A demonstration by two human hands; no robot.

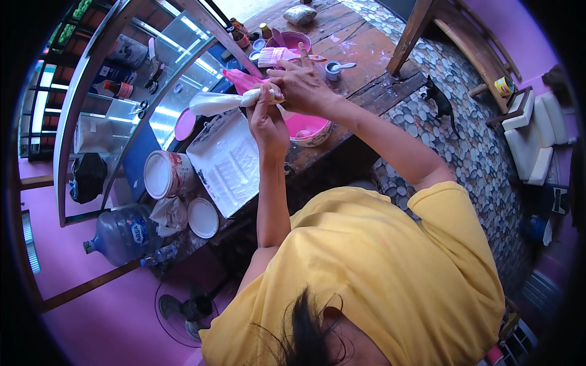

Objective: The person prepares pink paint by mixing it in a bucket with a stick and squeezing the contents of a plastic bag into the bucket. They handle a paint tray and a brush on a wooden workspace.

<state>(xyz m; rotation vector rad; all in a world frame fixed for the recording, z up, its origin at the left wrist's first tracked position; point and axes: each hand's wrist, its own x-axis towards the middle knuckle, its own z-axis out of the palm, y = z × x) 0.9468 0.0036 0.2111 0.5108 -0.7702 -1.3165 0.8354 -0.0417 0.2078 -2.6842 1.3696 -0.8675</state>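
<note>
My left hand [268, 125] is closed around the gathered neck of a white plastic bag [210, 104], whose loose part spreads to the left. Just right of it, my right hand [303, 88] has its fingers stretched apart beside the bag's twisted end; its thumb side is partly hidden. A wide paintbrush [274, 57] with pink-stained bristles lies beyond my hands. Pink plastic [239, 79] shows behind the bag. Below my right wrist stands a bowl [320, 138] of pink paint. A white paint tray [229, 174] lies left of my left forearm.
On the wooden table [360, 52] are a pink bucket [296, 38] and a small grey cup [332, 72]. A glass cabinet [131, 116], paint tub [162, 174], round lid [202, 218] and water jug [122, 235] stand left. A black cat [441, 105] is on the pebbled floor.
</note>
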